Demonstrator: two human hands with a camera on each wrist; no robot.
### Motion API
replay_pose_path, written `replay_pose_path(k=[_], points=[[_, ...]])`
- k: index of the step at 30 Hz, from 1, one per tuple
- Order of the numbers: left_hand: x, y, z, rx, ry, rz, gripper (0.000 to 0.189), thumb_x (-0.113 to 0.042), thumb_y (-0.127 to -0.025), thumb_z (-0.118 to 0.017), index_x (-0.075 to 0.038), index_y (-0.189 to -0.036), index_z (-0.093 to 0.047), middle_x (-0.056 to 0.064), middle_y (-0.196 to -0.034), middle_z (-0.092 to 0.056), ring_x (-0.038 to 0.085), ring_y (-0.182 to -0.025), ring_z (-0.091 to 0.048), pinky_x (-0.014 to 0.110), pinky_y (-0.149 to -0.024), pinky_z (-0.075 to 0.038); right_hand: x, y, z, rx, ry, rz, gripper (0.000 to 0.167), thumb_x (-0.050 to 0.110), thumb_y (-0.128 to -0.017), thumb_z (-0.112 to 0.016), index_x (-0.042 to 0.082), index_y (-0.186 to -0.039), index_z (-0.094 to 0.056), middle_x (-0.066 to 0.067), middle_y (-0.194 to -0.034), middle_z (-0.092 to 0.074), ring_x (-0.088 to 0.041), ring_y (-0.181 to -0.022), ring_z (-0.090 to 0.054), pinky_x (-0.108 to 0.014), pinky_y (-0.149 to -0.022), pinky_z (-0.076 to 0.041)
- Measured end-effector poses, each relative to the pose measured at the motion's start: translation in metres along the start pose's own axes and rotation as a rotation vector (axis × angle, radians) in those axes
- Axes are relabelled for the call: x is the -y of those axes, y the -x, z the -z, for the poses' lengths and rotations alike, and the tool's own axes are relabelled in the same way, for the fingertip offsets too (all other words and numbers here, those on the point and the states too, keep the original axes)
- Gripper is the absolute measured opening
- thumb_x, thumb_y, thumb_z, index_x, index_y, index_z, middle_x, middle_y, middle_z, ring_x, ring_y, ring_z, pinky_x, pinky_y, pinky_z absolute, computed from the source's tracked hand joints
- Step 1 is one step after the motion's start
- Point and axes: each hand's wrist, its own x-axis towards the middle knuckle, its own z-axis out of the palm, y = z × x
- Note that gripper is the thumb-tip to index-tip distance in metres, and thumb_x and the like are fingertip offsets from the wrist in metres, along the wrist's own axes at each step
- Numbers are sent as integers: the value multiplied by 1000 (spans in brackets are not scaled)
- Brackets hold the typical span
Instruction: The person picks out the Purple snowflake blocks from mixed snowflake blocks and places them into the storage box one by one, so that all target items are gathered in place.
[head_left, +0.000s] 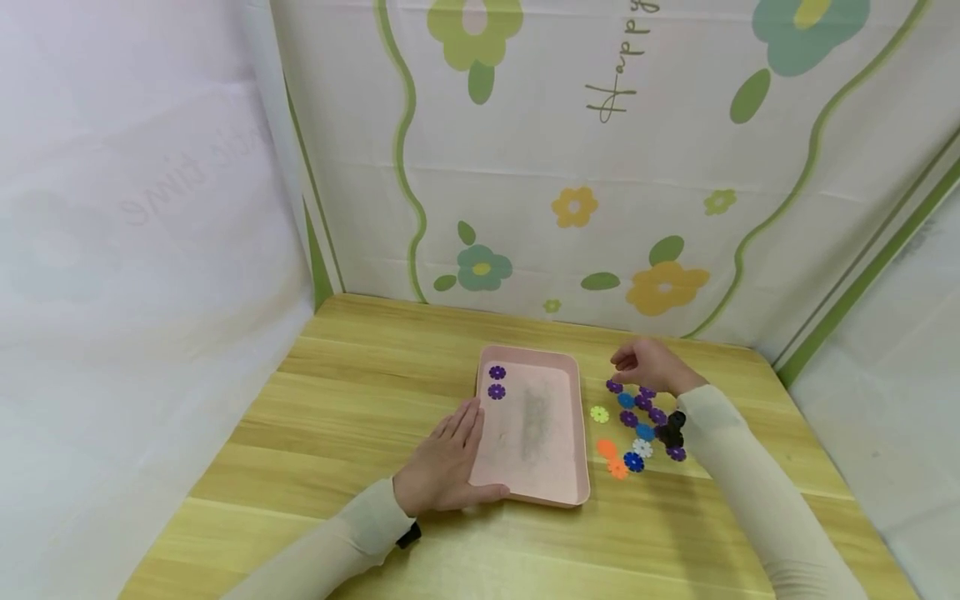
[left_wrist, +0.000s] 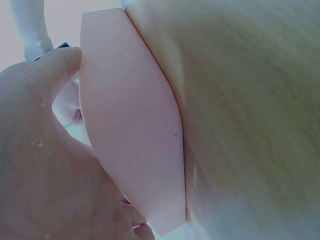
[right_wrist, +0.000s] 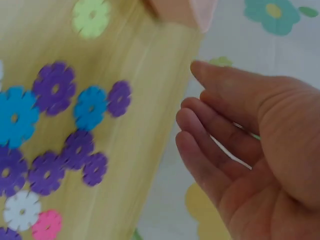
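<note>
My left hand [head_left: 450, 458] rests against the left rim and near-left corner of a pink tray [head_left: 561, 417], its fingers straight along the edge and the thumb at the near side. Two purple flower-shaped discs [head_left: 497, 392] lie inside the tray's far left corner. Right of the tray, my right hand [head_left: 651, 365] hovers over the far end of a loose group of discs. Its fingers are loosely bent, and nothing shows between them in the right wrist view. Below it lie several purple discs [right_wrist: 54, 88] and blue discs [right_wrist: 90, 108].
A yellow-green disc [head_left: 599, 414] lies beside the tray's right wall. Orange discs [head_left: 617, 468], a white disc [head_left: 642, 448] and a dark blue disc [head_left: 633, 462] sit nearer. A flower-printed cloth [head_left: 517, 167] hangs behind the wooden table [head_left: 360, 375].
</note>
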Motion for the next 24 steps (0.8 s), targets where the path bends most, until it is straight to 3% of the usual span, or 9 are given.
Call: replay_pose_path(k=[6, 12, 24], points=[[0, 0, 1, -1, 3, 0, 119, -82, -93, -51, 8, -165, -22, 26, -175, -18, 39, -163, -23, 51, -130, -32, -27, 1, -12, 52, 99, 12, 40, 9, -98, -74, -11, -131, -66, -29, -126, -71, -42, -113, -70, -56, -100, -59], [1, 0, -1, -5, -7, -2, 119, -83, -93, -50, 8, -164, -23, 26, -175, -18, 39, -163, -24, 50, -130, -32, -45, 1, -31, 3, 121, 39, 39, 7, -98, -73, -12, -131, -66, -32, -125, -71, -46, -113, -69, -58, -99, -58], [0, 1, 1, -11, -9, -7, 118, -82, -93, -51, 9, -164, -23, 27, -174, -19, 39, -163, -24, 50, -130, -32, -52, -11, -52, -41, 117, 41, 35, 9, -97, -75, -9, -126, -70, -24, -114, -76, -36, -102, -73, -56, -96, -60]])
